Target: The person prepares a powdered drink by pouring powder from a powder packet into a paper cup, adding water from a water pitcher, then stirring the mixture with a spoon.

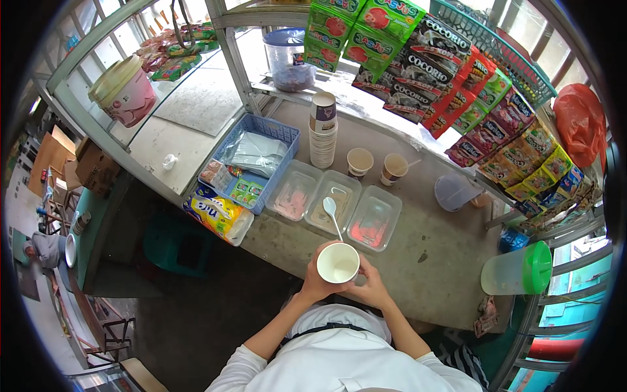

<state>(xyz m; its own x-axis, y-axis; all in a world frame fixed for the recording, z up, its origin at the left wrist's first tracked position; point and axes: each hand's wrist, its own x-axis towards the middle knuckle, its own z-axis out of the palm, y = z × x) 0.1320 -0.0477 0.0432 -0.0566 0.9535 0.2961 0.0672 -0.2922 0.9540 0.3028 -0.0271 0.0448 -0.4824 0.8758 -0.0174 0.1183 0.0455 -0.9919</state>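
From the head cam: your left hand (318, 279) is wrapped around the paper cup (338, 262), held just off the counter (431, 261) edge. Your right hand (370, 285) closes on the cup's far side; whether it pinches the white spoon (332, 214) I can't tell. Looks like the scooping step, so next you'd want a steady dip into the middle tub (333, 210).

Bare counter (431, 248) lies open rightward; three tubs (333, 209) and stacked cups (322, 130) block ahead.
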